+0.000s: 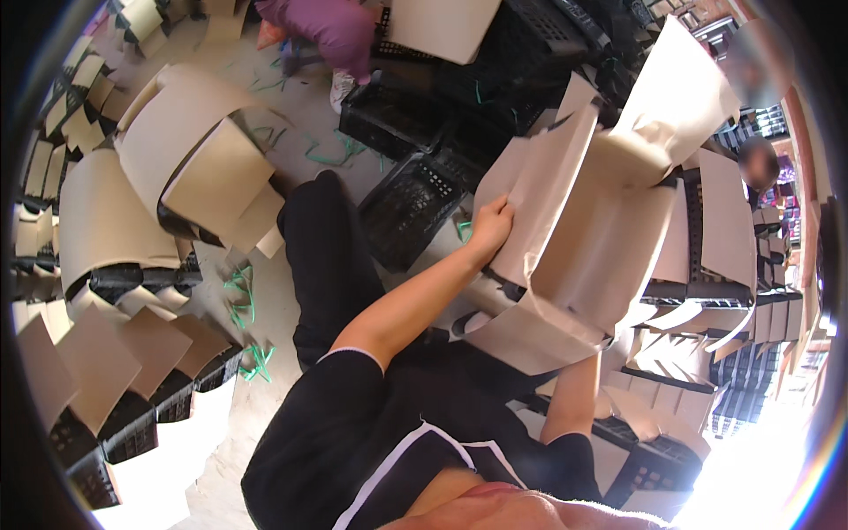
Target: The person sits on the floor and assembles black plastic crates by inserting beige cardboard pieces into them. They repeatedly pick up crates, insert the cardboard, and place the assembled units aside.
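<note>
Cardboard crate liner [609,238], opened box-shaped in front of the person, right of centre; black edge [508,287] under its left side, probably a crate. Left hand [493,228] clamped on its left panel [539,190]. Right hand hidden behind near corner, grip can't be told; right forearm [572,402] visible. Progress, judged: walls up, far flap [676,97] not folded over, no contents seen. Around: black plastic crates [405,216] on floor just past left hand, green strapping scraps [256,362] underfoot, lined crates [216,181] at left, stacked lined crates [720,221] crowding the right. Co-worker's purple trouser leg [340,40] at top.
</note>
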Tool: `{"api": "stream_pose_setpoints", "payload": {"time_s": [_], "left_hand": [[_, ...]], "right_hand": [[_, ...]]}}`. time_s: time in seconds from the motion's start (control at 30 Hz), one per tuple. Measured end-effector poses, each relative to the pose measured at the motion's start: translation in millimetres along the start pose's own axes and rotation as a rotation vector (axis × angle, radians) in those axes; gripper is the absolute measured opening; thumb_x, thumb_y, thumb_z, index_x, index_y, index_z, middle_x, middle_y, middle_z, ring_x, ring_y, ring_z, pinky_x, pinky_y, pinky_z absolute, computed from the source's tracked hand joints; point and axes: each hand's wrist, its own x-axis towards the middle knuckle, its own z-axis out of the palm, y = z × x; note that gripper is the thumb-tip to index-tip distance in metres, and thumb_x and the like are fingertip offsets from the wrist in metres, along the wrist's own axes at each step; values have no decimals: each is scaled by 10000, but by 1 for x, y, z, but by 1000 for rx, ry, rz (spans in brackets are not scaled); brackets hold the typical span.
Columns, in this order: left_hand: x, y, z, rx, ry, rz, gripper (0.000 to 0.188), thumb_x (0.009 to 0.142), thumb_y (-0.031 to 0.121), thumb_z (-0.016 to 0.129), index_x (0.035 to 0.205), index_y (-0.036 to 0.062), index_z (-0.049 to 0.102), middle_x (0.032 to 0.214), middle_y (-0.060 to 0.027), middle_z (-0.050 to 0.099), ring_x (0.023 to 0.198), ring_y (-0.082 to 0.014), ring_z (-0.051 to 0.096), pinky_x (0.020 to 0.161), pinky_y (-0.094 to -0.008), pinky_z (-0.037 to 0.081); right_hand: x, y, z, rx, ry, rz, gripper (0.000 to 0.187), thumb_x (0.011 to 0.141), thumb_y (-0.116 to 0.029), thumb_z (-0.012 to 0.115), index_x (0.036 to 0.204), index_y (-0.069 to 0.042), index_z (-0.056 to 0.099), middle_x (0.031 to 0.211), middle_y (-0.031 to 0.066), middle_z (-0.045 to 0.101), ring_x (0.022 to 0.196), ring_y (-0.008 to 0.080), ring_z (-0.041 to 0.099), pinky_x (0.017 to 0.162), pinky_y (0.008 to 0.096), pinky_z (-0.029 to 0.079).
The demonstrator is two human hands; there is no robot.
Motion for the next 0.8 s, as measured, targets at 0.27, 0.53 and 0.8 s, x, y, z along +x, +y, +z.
{"api": "stream_pose_setpoints", "payload": {"time_s": [0.27, 0.53, 0.8], "left_hand": [[1, -62, -33, 40, -2, -419, 272, 920, 127, 447, 1124, 19, 590, 917, -44, 629, 791, -106, 584, 686, -235, 463], [31, -148, -60, -81, -4, -558, 280, 909, 92, 419, 1120, -7, 574, 953, -93, 629, 822, -157, 592, 705, -267, 480], [77, -239, -102, 453, -2, -446, 332, 871, 158, 484, 1171, 36, 561, 1031, -158, 644, 925, -245, 626, 770, -325, 485]], "right_hand": [[35, 94, -17, 82, 71, 229, 538, 928, -420, 430, 1305, -37, 430, 1185, 109, 560, 1034, 231, 557, 879, 359, 439], [64, 133, -6, 83, 61, 354, 534, 924, -412, 442, 1300, -33, 434, 1174, 110, 566, 1022, 232, 563, 870, 359, 443], [122, 134, 34, 49, -28, 367, 529, 921, -404, 453, 1294, -29, 438, 1164, 110, 571, 1009, 233, 569, 860, 359, 447]]}}
